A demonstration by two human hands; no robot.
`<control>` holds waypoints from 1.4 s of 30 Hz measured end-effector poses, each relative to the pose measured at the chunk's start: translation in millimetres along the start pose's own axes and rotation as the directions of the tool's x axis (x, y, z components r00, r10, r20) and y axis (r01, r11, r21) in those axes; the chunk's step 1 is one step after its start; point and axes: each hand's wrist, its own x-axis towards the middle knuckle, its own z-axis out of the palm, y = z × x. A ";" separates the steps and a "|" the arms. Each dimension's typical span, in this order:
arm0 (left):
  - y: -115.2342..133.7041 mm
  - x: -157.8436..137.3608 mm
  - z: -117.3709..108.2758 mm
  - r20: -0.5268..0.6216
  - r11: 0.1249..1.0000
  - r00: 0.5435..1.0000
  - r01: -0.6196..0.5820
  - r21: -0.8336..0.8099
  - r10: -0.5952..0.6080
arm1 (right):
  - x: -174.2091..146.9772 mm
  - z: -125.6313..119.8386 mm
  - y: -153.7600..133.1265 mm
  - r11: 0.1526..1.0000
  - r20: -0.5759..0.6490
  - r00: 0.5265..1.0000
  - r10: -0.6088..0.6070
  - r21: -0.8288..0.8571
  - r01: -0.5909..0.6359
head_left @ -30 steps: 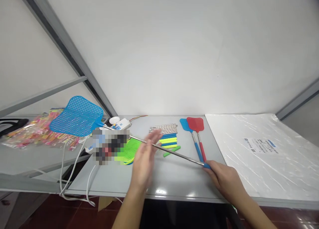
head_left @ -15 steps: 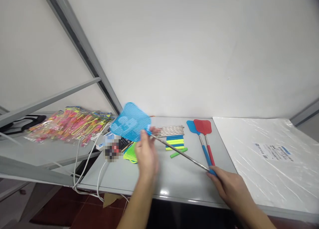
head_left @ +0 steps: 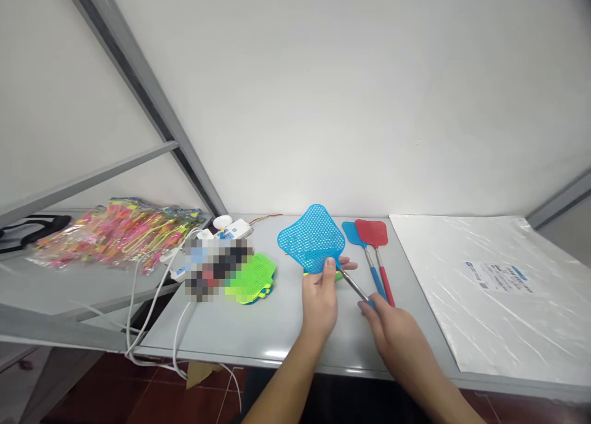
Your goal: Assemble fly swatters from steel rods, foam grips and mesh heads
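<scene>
A blue fly swatter (head_left: 314,233) with a perforated head and a short length of metal rod showing is held over the table by both hands. My left hand (head_left: 321,295) is closed on the base of its head, thumb on top. Round its blue grip is my right hand (head_left: 397,328), also closed. Behind the right hand lie two more fly swatters, one red (head_left: 372,232) and one blue (head_left: 353,233). A stack of green swatter heads (head_left: 255,278) sits left of my left hand. A green tube (head_left: 339,276) shows partly behind my left fingers; the held head hides what lies beyond.
A white wrapped package (head_left: 494,313) with a label covers the right of the table. At left are bagged colourful items (head_left: 124,233), a power strip (head_left: 237,229) and white cables (head_left: 133,307) hanging over the edge. A grey metal frame (head_left: 152,104) rises at left.
The swatter's rod has become much shorter as my left hand came right toward my right hand. The blue head now covers the metal rods and coloured tubes. The view has shifted slightly.
</scene>
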 end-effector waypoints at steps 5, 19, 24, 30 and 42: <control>-1.7 11.3 -10.1 0.149 0.996 0.988 0.056 -0.066 -0.045 | 4.5 -14.7 -9.0 0.948 0.207 0.976 0.069 0.290 -0.129; -42.9 7.9 53.4 0.586 0.439 0.804 -0.493 0.751 -0.100 | 27.0 -49.8 92.0 0.779 -0.083 0.832 0.549 -0.311 -0.545; -67.4 28.9 79.0 0.488 0.324 0.864 -0.430 0.843 -0.123 | 39.9 -41.2 94.9 0.782 -0.043 0.857 0.514 -0.386 -0.489; -83.6 35.4 79.4 0.457 0.243 0.880 -0.418 0.875 -0.130 | 44.9 -22.3 89.3 0.821 0.006 0.877 0.480 -0.354 -0.447; -86.0 32.4 74.5 0.495 0.207 0.860 -0.465 0.861 -0.124 | 52.1 -10.4 83.8 0.877 0.078 0.897 0.435 -0.261 -0.403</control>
